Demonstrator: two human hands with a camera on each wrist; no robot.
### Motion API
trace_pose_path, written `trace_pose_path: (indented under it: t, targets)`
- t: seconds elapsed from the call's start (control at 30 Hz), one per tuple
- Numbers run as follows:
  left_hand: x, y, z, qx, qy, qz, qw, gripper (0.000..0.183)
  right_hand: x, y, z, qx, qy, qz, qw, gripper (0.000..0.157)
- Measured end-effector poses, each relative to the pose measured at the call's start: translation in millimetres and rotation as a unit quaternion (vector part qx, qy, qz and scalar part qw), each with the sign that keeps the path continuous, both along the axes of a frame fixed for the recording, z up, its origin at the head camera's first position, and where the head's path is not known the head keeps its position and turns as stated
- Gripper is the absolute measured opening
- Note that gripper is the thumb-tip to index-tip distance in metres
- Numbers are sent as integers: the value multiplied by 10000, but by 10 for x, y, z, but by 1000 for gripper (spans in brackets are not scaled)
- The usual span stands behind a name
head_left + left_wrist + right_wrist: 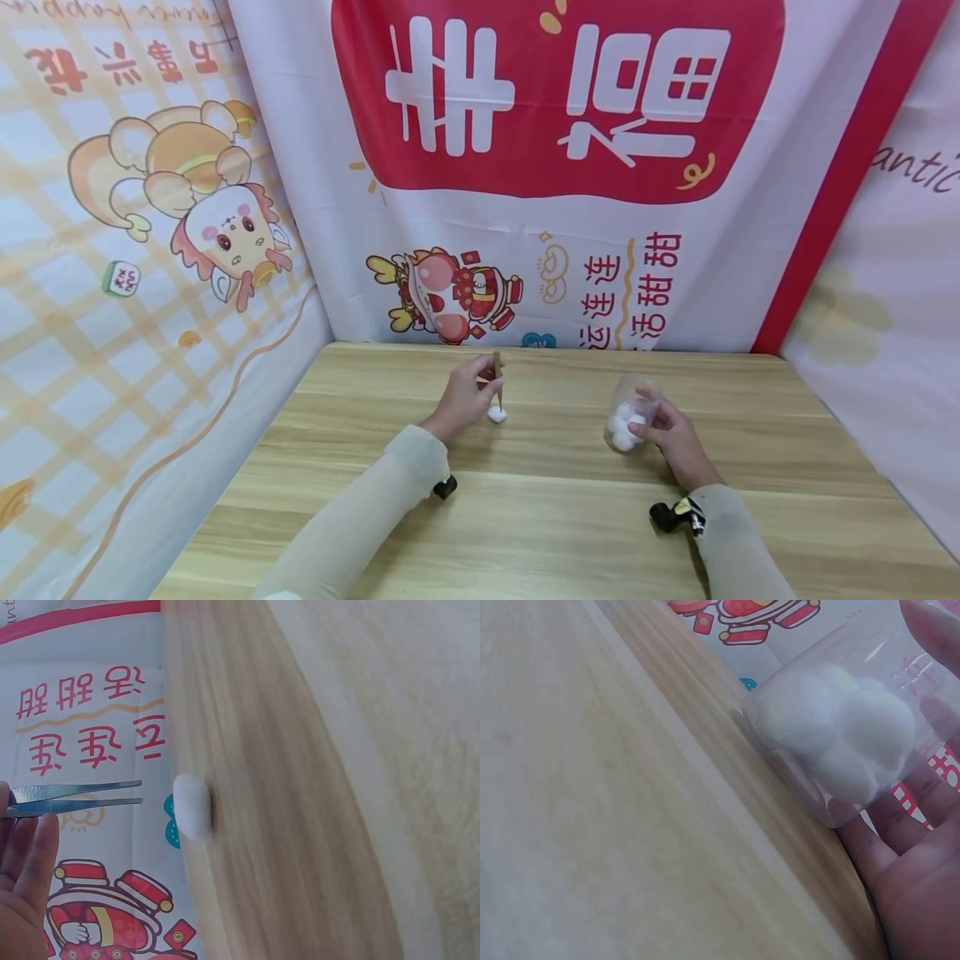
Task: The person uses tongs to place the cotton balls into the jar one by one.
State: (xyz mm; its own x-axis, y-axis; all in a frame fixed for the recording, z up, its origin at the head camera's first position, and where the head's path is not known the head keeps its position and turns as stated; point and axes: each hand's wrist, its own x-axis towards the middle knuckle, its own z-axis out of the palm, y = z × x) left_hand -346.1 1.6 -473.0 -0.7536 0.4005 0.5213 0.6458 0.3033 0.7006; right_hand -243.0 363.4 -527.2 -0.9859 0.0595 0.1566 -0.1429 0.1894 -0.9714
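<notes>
My left hand point(467, 398) pinches a pair of metal tweezers point(498, 379) that point down. In the left wrist view the two tips of the tweezers point(90, 796) stand slightly apart with nothing between them. A single white cotton ball point(193, 807) lies on the table just short of those tips, with a small gap. My right hand point(678, 442) grips a clear plastic cup point(637, 390), thumb on the near side and fingers around the far side. Several cotton balls point(836, 727) fill the lower part of the cup. Its base is at the tabletop.
Both hands are over a wood-grain table point(525, 533). A printed white and red cloth point(555, 217) hangs along its back edge, and patterned cloths hang at the left and right. A small black camera is on each wrist.
</notes>
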Motion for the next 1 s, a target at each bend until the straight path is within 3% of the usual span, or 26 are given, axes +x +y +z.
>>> trace_pose_path:
  t: [0.3, 0.6, 1.0]
  targets:
    - [-44, -30, -66, -20, -11, -26, 10000, 22, -10, -9, -1, -35, -49, -36, 10000, 67]
    - [-67, -19, -42, -80, -217, 136, 9996, 20, -12, -5, 10, 5, -67, -33, 10000, 69]
    - [-169, -6, -136, -60, -416, 91, 9991, 22, -23, 5, 11, 5, -140, -43, 9999, 69]
